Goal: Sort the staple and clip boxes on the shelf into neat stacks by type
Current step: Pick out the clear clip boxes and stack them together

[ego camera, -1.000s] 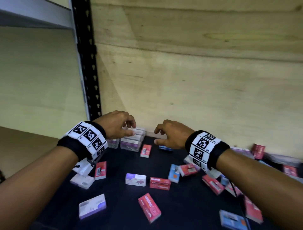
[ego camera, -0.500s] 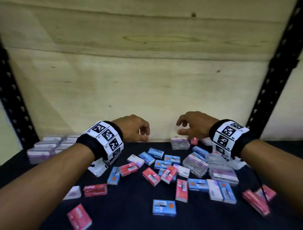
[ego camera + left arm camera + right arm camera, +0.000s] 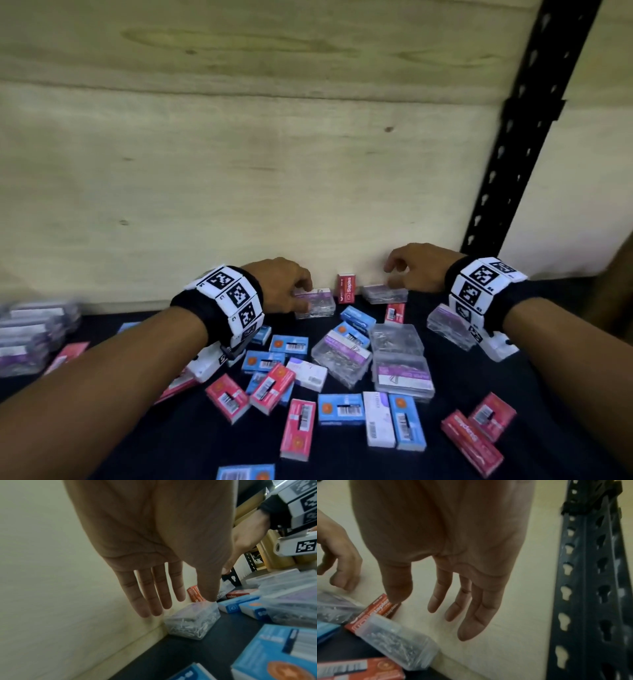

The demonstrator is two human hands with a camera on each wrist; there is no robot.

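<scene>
Two clear clip boxes lie against the back wall of the dark shelf [image 3: 171, 445], with a red staples box [image 3: 347, 289] upright between them. My left hand [image 3: 301, 291] hovers over the left clip box [image 3: 315, 305]. In the left wrist view that hand [image 3: 181, 605] is open with straight fingers, its thumb tip just above this box [image 3: 193, 620]. My right hand [image 3: 399, 277] is over the right clip box [image 3: 385, 294]. Seen from the right wrist, it [image 3: 426, 607] is open and empty above the box [image 3: 397, 642] and the red staples box [image 3: 380, 608].
Blue, red and white staple boxes lie scattered mid-shelf, with more clear clip boxes [image 3: 397, 339] among them. A blurred stack of clip boxes [image 3: 27, 335] stands at the far left. A black perforated shelf post [image 3: 513, 164] rises at the right, and the plywood back wall [image 3: 239, 171] is close behind.
The view and both hands have shifted right, from the clip stack at the left post to the scattered pile. Both hands have lowered toward the two clip boxes at the wall.
</scene>
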